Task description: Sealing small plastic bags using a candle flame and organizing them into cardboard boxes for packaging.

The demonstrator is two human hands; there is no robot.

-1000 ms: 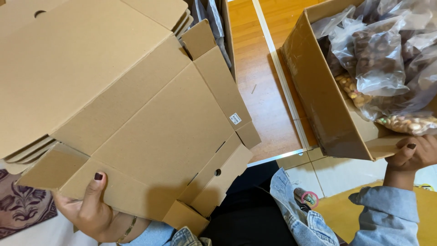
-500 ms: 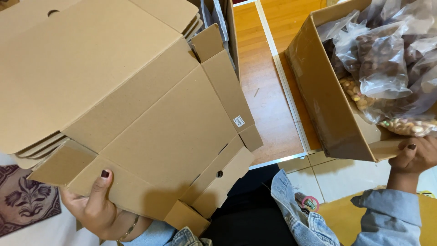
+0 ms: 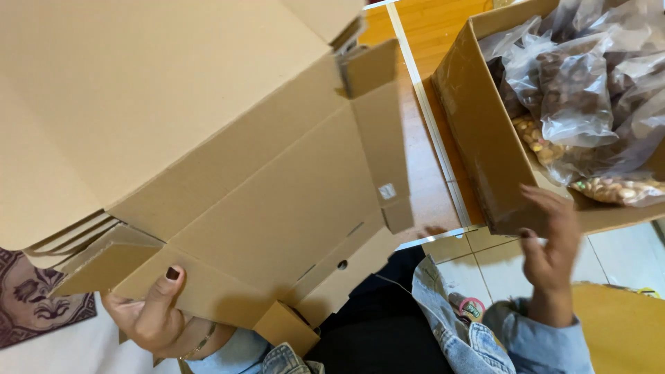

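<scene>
left hand: grasping the near edge of a flat unfolded cardboard box, thumb on top, dark nail polish
flat box: lifted and tilted, fills left half of view, small white label near its right flap; more flat sheets stacked beneath it
right hand: released, fingers spread, holding nothing, just beside near corner of open carton
carton: upper right, on wood floor, packed with clear bags of nuts
sleeve: denim, right arm

Left hand clenched, right hand spread open
</scene>
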